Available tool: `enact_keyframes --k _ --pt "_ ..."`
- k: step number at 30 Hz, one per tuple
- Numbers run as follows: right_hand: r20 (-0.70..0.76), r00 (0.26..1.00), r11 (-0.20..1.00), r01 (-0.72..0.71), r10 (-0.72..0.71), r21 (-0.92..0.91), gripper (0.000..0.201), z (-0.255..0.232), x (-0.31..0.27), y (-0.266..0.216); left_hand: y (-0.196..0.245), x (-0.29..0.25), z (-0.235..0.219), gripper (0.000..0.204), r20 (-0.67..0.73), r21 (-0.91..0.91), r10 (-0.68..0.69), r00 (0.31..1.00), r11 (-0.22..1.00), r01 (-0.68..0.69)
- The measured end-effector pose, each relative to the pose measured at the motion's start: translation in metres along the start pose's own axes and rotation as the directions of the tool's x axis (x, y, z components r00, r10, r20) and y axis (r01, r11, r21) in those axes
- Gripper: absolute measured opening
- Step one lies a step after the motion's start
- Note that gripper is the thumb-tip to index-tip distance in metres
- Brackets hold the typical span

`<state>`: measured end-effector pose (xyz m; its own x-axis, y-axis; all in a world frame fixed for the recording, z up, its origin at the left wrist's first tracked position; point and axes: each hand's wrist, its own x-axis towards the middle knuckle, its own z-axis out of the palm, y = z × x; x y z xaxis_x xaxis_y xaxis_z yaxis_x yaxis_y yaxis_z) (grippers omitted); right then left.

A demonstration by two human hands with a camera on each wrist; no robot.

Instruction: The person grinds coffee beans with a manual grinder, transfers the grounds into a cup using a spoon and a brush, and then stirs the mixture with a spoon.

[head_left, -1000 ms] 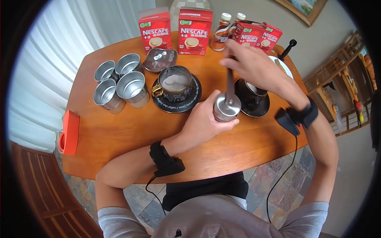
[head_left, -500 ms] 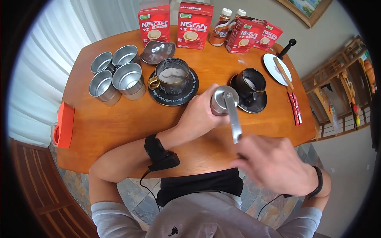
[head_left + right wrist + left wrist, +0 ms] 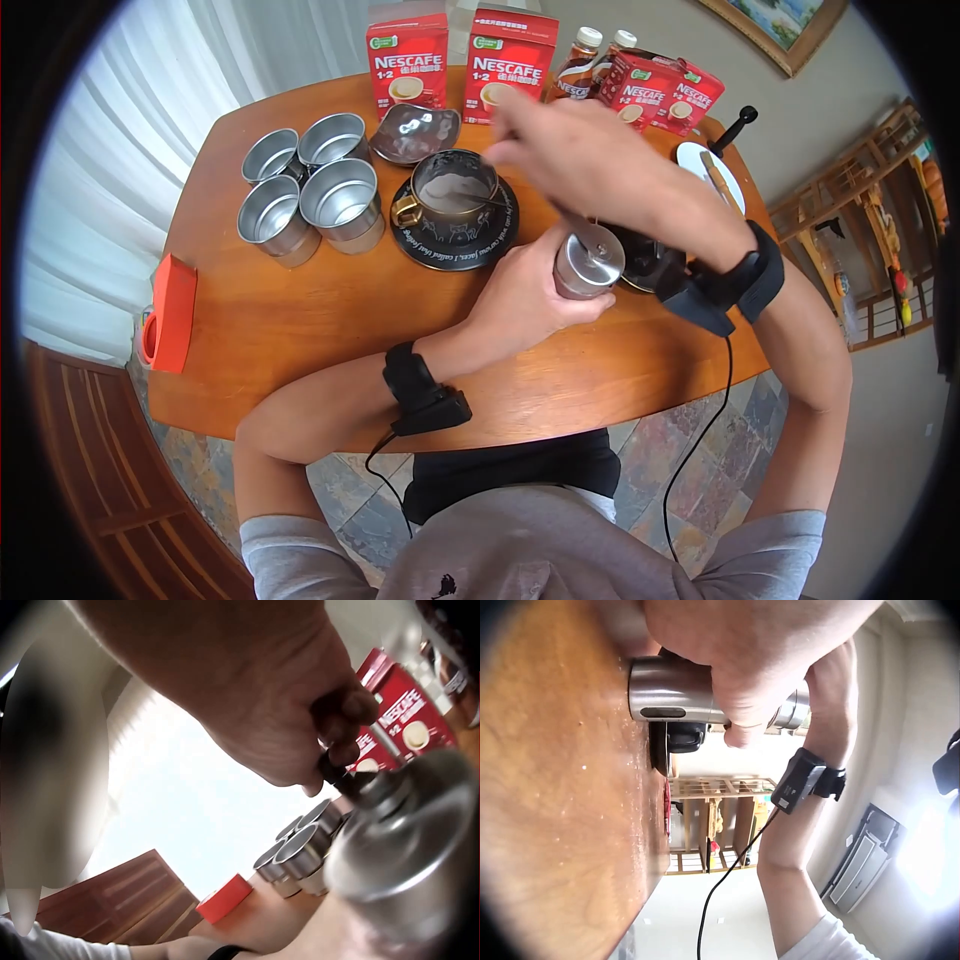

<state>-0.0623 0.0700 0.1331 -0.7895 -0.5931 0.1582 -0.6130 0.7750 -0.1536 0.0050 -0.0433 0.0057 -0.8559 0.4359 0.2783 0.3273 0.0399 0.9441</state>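
A steel hand grinder (image 3: 592, 262) stands upright on the table, and my left hand (image 3: 525, 295) is wrapped around its body. In the left wrist view the grinder (image 3: 671, 690) has its base at the tabletop. My right hand (image 3: 600, 165) is above and beyond the grinder lid; in the right wrist view the fingers of this hand (image 3: 262, 697) curl round the dark knob (image 3: 334, 772) of the crank. Left of the grinder, a black cup (image 3: 455, 200) with a gold handle holds pale powder and sits on a black saucer (image 3: 440, 250). A second dark saucer (image 3: 645, 270) is partly hidden behind my right forearm.
Several metal cups (image 3: 340, 205) stand at the left near a dark dish (image 3: 415, 135). Red boxes (image 3: 408, 65) and bottles (image 3: 580, 65) line the back. A white plate (image 3: 735, 185) with a wooden-handled utensil is at the right, an orange-red object (image 3: 175, 315) at the left edge.
My right hand has swung the crank from the near side round to the far side of the grinder. My left hand keeps its hold on the grinder. The head view has shifted slightly.
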Motion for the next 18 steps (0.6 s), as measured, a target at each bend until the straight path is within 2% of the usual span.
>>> enact_keyframes --k 1,2,3,4,6,8,11,13,14,15,17,18 --pt "-0.031 0.999 0.997 -0.011 0.008 -0.071 0.022 0.002 -0.005 0.024 0.001 0.0 0.0 0.056 0.009 -0.027 -0.026 1.0 0.999 0.027" --pt "-0.005 0.995 0.995 -0.098 0.098 0.003 0.022 -0.002 -0.014 0.038 0.002 0.001 -0.001 0.055 0.02 -0.019 -0.03 0.999 0.999 0.03" --pt "-0.113 0.992 0.998 -0.056 0.055 -0.007 0.026 -0.001 -0.029 0.054 0.003 0.002 -0.001 0.054 0.03 -0.013 -0.034 0.999 0.999 0.034" --pt "-0.048 0.976 0.975 -0.208 0.212 0.078 0.025 -0.016 -0.058 0.058 0.003 0.001 -0.002 0.053 0.027 -0.012 -0.041 0.999 0.999 0.042" --pt "-0.104 0.963 0.969 -0.247 0.248 0.024 0.023 -0.024 -0.098 0.053 0.003 0.0 -0.002 0.051 0.02 -0.024 -0.044 0.999 0.999 0.045" --pt "-0.054 0.939 0.936 -0.332 0.34 0.119 0.021 -0.031 -0.133 0.042 0.002 0.0 -0.001 0.049 0.011 -0.025 -0.039 0.999 0.999 0.039" --pt "0.065 0.892 0.889 -0.452 0.448 0.08 0.021 -0.043 -0.168 0.003 0.001 0.001 0.0 0.048 -0.005 -0.011 -0.017 1.0 1.0 0.017" --pt "0.13 0.883 0.887 -0.46 0.451 0.04 0.022 -0.049 -0.179 -0.026 0.001 0.0 0.0 0.048 -0.014 -0.004 -0.003 1.0 1.0 0.003" --pt "0.107 0.925 0.925 -0.373 0.365 0.07 0.022 -0.044 -0.186 -0.032 -0.002 0.001 0.002 0.049 -0.014 -0.015 0.015 1.0 1.0 -0.015" --pt "0.147 0.946 0.948 -0.304 0.289 0.092 0.022 -0.045 -0.187 -0.041 -0.004 0.001 0.003 0.049 -0.012 -0.029 0.018 1.0 0.999 -0.018" --pt "0.22 0.967 0.977 -0.159 0.125 0.143 0.024 -0.047 -0.181 -0.061 -0.006 0.001 0.003 0.049 -0.014 -0.056 0.026 1.0 0.998 -0.026" --pt "0.208 0.977 0.988 -0.068 0.038 0.14 0.025 -0.042 -0.175 -0.068 -0.001 0.0 0.001 0.049 -0.006 -0.042 -0.005 1.0 0.999 0.005"
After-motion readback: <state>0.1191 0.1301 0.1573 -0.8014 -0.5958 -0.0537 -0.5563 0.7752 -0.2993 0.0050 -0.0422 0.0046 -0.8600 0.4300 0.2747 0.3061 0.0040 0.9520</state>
